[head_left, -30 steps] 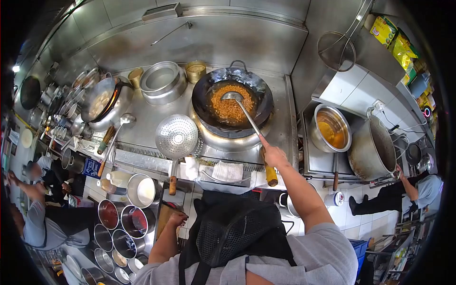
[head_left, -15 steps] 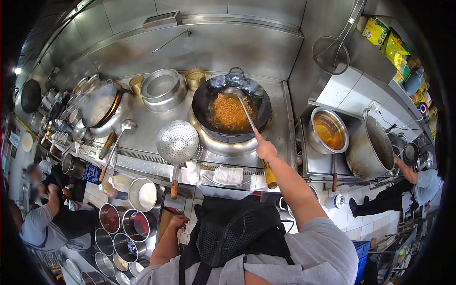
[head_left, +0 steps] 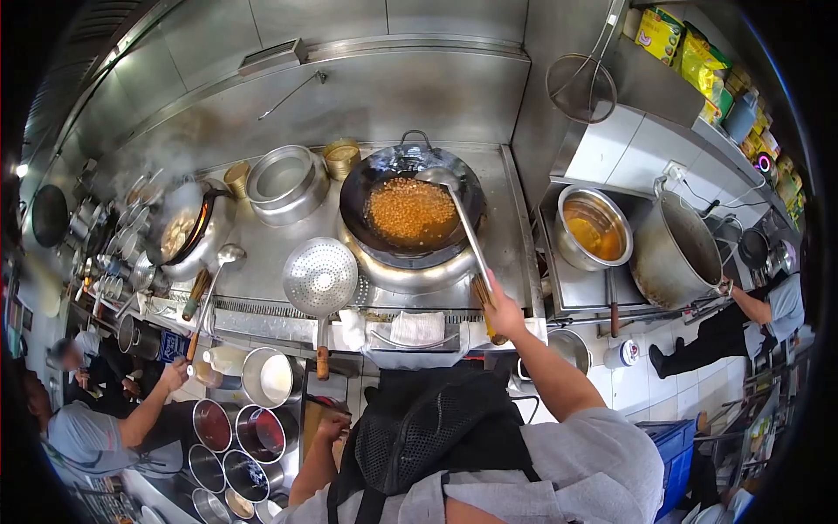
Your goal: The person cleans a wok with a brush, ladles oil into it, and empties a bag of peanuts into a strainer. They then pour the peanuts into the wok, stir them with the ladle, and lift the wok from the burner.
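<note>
My right hand (head_left: pixel 507 313) is closed round the handle of a long ladle (head_left: pixel 468 229). The bowl of the ladle rests at the right rim side of a black wok (head_left: pixel 352 194), beside a mass of small orange-brown pieces (head_left: pixel 410 208) in bubbling oil. My left hand (head_left: pixel 333 425) hangs low beside my body, near the counter with the pots. Its fingers look loosely curled, and I see nothing in them. Left of the wok, a perforated skimmer (head_left: pixel 319 276) lies with its wooden handle toward me.
Another steaming wok (head_left: pixel 185 229) sits at left, where a co-worker's hand (head_left: pixel 176 374) holds a second ladle (head_left: pixel 212 293). At right are a steel bowl of yellow liquid (head_left: pixel 615 229) and a large pot (head_left: pixel 650 266). A bamboo brush (head_left: pixel 481 297) stands by my right hand.
My right hand has drawn back toward me and to the right, taking the ladle's bowl from the pieces to the wok's right side. A co-worker's hand has reached the left ladle.
</note>
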Demonstrator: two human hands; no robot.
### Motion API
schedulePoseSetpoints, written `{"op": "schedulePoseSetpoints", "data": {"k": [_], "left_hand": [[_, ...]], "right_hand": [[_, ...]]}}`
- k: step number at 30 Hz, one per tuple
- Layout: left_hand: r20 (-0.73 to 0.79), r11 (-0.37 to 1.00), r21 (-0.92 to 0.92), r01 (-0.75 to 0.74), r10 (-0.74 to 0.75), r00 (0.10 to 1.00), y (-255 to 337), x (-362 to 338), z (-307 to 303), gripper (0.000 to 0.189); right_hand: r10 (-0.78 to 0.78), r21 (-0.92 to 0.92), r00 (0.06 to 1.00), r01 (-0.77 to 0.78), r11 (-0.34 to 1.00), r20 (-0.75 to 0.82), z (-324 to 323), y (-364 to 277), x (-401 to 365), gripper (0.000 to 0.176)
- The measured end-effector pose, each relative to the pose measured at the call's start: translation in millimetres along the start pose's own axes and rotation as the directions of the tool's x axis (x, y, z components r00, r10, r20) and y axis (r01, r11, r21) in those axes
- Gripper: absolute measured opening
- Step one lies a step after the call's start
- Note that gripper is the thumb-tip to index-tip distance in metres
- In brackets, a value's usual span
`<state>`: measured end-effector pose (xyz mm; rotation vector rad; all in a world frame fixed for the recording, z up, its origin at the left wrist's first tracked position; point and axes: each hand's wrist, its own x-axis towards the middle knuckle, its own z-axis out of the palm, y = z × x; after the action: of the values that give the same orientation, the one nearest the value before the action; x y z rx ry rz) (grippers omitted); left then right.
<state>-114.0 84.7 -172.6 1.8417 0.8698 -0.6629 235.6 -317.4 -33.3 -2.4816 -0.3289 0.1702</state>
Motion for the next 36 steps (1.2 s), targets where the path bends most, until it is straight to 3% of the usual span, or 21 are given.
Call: {"op": "schedulePoseSetpoints", "data": {"k": [1, 4, 6, 9, 11, 12, 14, 16, 20, 22, 23, 24, 26, 28, 30, 31, 33, 34, 36], "left_hand": [[0.001, 1.000, -0.013, 0.011, -0.011, 1.000, -1, -1, 0, 0.018], [0.012, 0.995, -0.086, 0.042, -0.041, 0.999, -7, 3, 1, 0.018], [0.017, 0.987, -0.149, 0.065, -0.063, 0.998, -11, 5, 4, 0.018], [0.029, 0.964, -0.252, 0.084, -0.080, 0.996, -9, 11, 10, 0.017], [0.138, 0.964, -0.256, -0.067, 0.105, 0.985, -74, 86, 22, 0.017], [0.191, 0.952, -0.272, -0.139, 0.195, 0.962, -57, 83, 23, 0.017], [0.138, 0.972, -0.222, -0.075, 0.107, 0.985, -40, 84, 19, 0.017], [0.106, 0.996, 0.004, -0.089, 0.088, 0.991, -37, 110, 19, 0.020], [0.147, 0.999, 0.031, -0.036, 0.031, 0.989, 37, 98, 24, 0.025], [0.086, 0.975, 0.184, -0.122, 0.107, 0.990, 65, 88, 38, 0.026], [0.084, 0.976, 0.182, -0.118, 0.104, 0.991, 69, 89, 46, 0.026], [0.090, 0.980, 0.126, -0.153, 0.142, 0.986, 70, 96, 54, 0.025], [0.085, 0.981, 0.065, -0.180, 0.175, 0.981, 78, 88, 65, 0.024], [0.127, 0.984, 0.043, -0.172, 0.166, 0.978, 102, 55, 72, 0.024], [0.144, 0.986, 0.011, -0.166, 0.163, 0.976, 84, 54, 78, 0.024], [0.166, 0.986, -0.018, -0.167, 0.168, 0.972, 69, 56, 82, 0.024], [0.168, 0.988, -0.034, -0.149, 0.153, 0.974, 37, 54, 82, 0.024], [0.170, 0.990, -0.047, -0.135, 0.142, 0.975, 20, 55, 81, 0.024], [0.157, 0.991, -0.028, -0.132, 0.135, 0.978, -27, 59, 76, 0.023]], "right_hand": [[0.078, 0.020, 0.997, -0.078, 0.997, 0.015, -5, 4, -19, 0.088], [0.010, 0.119, 0.995, 0.001, 0.993, -0.095, 4, 49, -72, 0.087], [0.097, 0.221, 0.986, -0.065, 0.973, -0.139, 1, 59, -104, 0.087], [0.200, 0.233, 0.978, -0.181, 0.956, -0.062, 15, 98, -131, 0.088], [0.233, 0.146, 0.972, -0.226, 0.963, -0.034, 29, 113, -148, 0.090], [0.265, 0.058, 0.964, -0.264, 0.963, -0.011, 37, 123, -156, 0.092], [0.290, -0.055, 0.957, -0.288, 0.956, 0.016, 52, 142, -170, 0.093], [0.343, -0.107, 0.937, -0.334, 0.936, 0.073, 53, 152, -174, 0.093], [0.273, -0.119, 0.949, -0.256, 0.959, 0.158, 47, 175, -170, 0.092], [0.148, 0.053, 0.954, -0.167, 0.985, 0.262, 41, 186, -170, 0.091], [0.172, 0.091, 0.945, -0.204, 0.975, 0.277, 37, 191, -168, 0.076], [0.169, 0.091, 0.945, -0.201, 0.975, 0.281, 37, 202, -169, 0.076], [0.275, 0.259, 0.956, -0.292, 0.921, 0.101, 40, 226, -175, 0.057], [0.256, 0.447, 0.967, -0.235, 0.863, 0.015, 50, 273, -187, 0.046], [0.500, 0.396, 0.851, -0.521, 0.756, 0.165, 38, 288, -202, 0.043], [0.499, 0.393, 0.850, -0.522, 0.757, 0.168, 36, 298, -211, 0.043], [0.612, 0.372, 0.721, -0.692, 0.618, 0.325, 46, 334, -235, 0.039], [0.613, 0.371, 0.723, -0.691, 0.621, 0.319, 45, 338, -247, 0.039], [0.640, 0.432, 0.612, -0.788, 0.439, 0.466, 39, 339, -263, 0.039]]}}
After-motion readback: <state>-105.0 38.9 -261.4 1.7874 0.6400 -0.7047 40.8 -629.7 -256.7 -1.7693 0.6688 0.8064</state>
